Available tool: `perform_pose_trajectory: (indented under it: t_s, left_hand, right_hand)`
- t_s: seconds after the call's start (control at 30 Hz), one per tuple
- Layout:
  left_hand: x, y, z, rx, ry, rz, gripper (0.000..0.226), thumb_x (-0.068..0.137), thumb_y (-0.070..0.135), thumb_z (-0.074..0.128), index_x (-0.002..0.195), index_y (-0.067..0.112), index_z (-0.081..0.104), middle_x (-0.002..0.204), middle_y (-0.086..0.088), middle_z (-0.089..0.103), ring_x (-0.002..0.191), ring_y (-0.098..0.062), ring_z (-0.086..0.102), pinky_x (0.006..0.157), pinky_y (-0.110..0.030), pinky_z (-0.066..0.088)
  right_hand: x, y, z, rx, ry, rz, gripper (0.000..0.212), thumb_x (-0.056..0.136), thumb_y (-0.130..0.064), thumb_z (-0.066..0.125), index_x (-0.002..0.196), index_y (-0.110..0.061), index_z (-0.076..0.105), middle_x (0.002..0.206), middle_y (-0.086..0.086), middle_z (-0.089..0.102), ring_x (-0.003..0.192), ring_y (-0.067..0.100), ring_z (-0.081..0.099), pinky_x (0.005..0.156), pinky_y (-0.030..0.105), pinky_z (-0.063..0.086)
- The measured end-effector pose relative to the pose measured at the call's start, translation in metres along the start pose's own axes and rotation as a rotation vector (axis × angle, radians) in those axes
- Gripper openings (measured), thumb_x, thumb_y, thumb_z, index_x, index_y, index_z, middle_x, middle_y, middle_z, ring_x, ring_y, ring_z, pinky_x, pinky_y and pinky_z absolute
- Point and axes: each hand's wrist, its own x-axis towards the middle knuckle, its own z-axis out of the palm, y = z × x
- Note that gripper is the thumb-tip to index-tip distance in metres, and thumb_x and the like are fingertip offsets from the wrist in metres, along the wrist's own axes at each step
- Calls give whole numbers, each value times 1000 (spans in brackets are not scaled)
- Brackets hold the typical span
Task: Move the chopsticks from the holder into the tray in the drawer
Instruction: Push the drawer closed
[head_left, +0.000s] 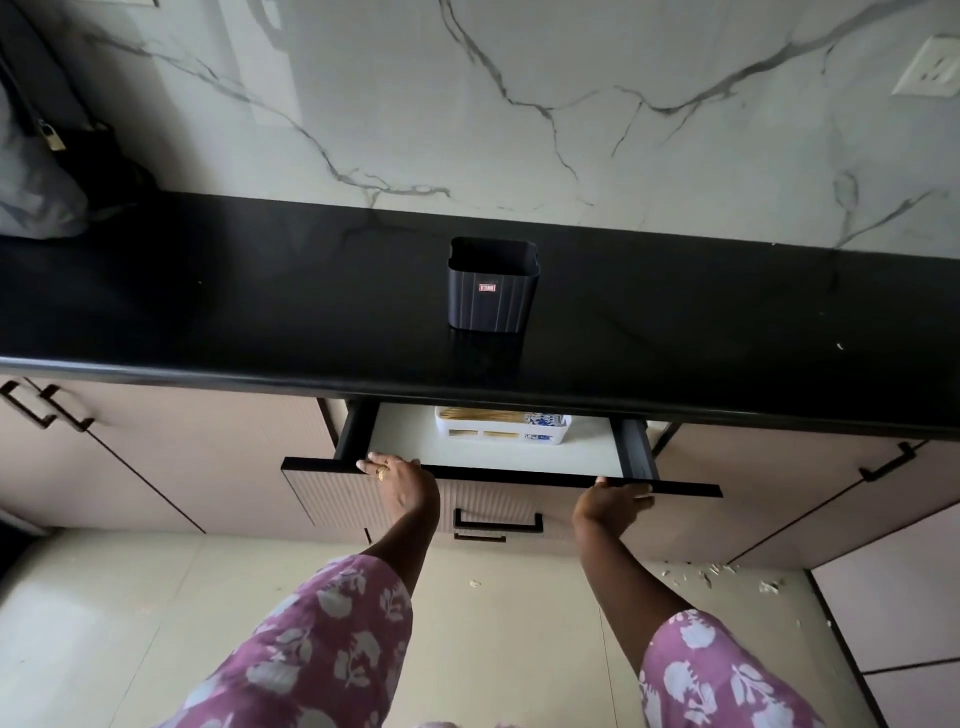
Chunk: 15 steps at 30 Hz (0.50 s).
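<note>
A black ribbed holder (492, 286) stands upright on the black counter (234, 312); nothing shows above its rim. Below it the drawer (498, 462) is partly out, with a white floor. A white tray (501, 427) sits at the drawer's back, half under the counter edge, and wooden chopsticks (480, 415) with blue-and-white patterned ends lie in it. My left hand (400, 480) rests on the top edge of the drawer front at the left. My right hand (615, 503) presses on that same edge at the right. Both hands touch the drawer front, fingers over its rim.
A grey and black bag (47, 171) with a small padlock sits at the counter's far left. A marble wall with a socket (930, 65) rises behind. Cabinet doors with black handles flank the drawer. Pale scraps (717, 574) lie on the floor at right.
</note>
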Motion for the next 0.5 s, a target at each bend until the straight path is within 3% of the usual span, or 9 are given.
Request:
perform_pose_trajectory:
  t_s: [0.1,0.3,0.4,0.5]
  left_hand:
    - [18,21,-9,-23,43,46,56,101,7,32,145,-11,4,155,-27,-2,136,-41,32,88,-36,42]
    - [59,90,-21,-205,77,286,57,100,14,33,148,-2,6,158,-18,-4,141,-38,23,110,-38,27]
    - [86,137,-22,-204,24,292,56,100,20,35,148,0,12,157,-19,11,142,-35,21,113,-35,19]
    - [107,176,-17,-198,-123,226,60,100,36,35,150,9,15,150,-18,33,137,-35,32,110,-36,26]
  right_hand:
    - [8,-22,12,-23,29,-141,60,98,-7,44,146,8,12,155,29,5,141,43,19,110,44,30]
    - [31,-103,47,-50,-13,-413,53,99,-13,44,145,4,24,157,19,10,143,33,22,112,33,26]
    - [48,-148,68,-67,-106,-525,49,99,-17,45,141,4,33,154,20,24,141,31,29,113,30,23]
    - [66,-186,88,-33,-226,-527,50,98,-25,46,140,1,37,148,19,39,136,31,38,111,30,27]
